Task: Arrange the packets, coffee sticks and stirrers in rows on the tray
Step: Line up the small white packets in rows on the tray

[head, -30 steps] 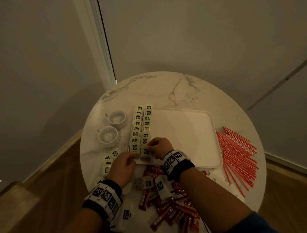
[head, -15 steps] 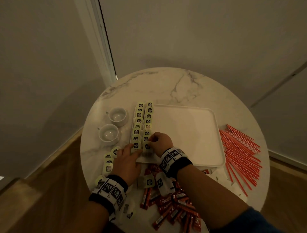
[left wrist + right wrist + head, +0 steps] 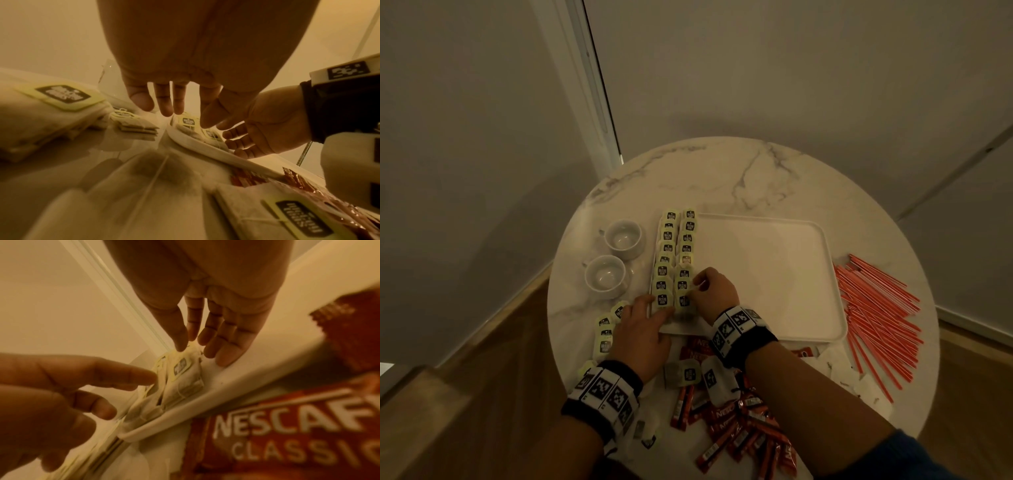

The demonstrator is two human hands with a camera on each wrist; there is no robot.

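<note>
Nearest the table's edge lies a loose heap of red coffee sticks point(image 3: 743, 431), with a couple of stray tea packets point(image 3: 690, 373) on top of it, off the tray. Just beyond, the left hand point(image 3: 643, 332) lies flat with its fingers straight and a little spread, the fingertips point(image 3: 166, 108) touching the nearest packet of the left row at the tray's near-left corner. More loose tea packets point(image 3: 604, 337) sit on the marble beside that wrist. The right hand point(image 3: 714, 293) is next to it — thumb and forefinger narrowed together over the near end of the second row, at a packet's tag or string; whether they actually grip it I cannot tell. The white tray point(image 3: 774, 274) carries two rows of packets point(image 3: 676, 253) along its left side, running away from me. Two white cups point(image 3: 616, 255) stand left of the tray, and the orange stirrers point(image 3: 876, 311) lie fanned out on the table to its right — none on the tray.
</note>
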